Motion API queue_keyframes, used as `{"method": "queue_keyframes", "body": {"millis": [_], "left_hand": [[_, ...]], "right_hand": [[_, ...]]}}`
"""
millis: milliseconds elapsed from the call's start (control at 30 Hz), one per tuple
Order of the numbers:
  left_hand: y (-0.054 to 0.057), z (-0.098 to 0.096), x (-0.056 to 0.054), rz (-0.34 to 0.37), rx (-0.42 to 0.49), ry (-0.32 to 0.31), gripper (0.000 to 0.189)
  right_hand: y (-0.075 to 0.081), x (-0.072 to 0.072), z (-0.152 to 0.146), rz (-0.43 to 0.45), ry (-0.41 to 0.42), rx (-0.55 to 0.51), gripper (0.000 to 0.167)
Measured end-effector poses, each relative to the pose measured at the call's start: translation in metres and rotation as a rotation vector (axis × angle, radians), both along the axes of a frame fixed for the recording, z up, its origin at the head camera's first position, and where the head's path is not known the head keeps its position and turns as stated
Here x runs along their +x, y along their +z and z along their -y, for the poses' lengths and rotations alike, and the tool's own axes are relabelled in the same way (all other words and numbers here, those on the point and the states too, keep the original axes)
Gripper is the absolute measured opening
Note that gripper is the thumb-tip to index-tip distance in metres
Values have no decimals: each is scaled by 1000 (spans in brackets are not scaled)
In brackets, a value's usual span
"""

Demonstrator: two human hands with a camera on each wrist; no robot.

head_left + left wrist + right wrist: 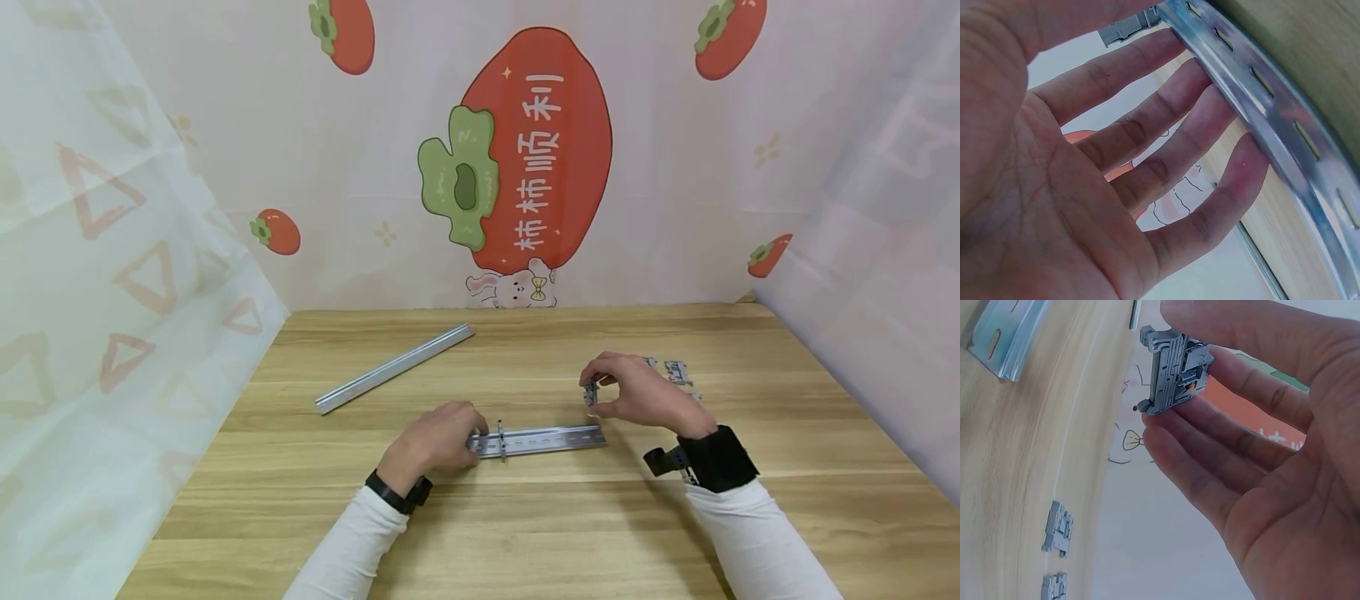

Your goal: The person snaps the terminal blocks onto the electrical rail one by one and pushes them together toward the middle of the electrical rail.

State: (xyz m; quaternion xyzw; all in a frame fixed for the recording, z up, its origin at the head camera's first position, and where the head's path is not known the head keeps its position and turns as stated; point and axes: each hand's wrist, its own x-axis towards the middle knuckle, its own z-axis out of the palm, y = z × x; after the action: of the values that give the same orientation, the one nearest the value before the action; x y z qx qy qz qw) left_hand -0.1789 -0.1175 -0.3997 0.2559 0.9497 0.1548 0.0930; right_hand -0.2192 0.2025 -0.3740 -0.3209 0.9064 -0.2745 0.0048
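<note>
A slotted metal DIN rail lies on the table. My left hand grips its left part, with fingertips along the far edge in the left wrist view. One thin grey terminal block sits across that rail, just right of the left fingers; part of it shows in the left wrist view as a grey block. Above the table, beyond the rail's right end, my right hand pinches another grey DIN rail terminal block between thumb and fingers. That block is apart from the rail.
A second DIN rail lies slantwise at the back left. Several loose grey terminal blocks lie behind the right hand, partly hidden by it. Printed cloth walls stand behind and along both sides of the wooden table.
</note>
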Motion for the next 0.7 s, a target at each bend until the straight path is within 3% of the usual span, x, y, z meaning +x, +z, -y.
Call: {"method": "queue_keyframes", "body": {"millis": [700], "left_hand": [[1, 0, 0, 7, 7, -4, 20]], "right_hand": [[1, 1, 4, 30, -4, -68, 36]]}}
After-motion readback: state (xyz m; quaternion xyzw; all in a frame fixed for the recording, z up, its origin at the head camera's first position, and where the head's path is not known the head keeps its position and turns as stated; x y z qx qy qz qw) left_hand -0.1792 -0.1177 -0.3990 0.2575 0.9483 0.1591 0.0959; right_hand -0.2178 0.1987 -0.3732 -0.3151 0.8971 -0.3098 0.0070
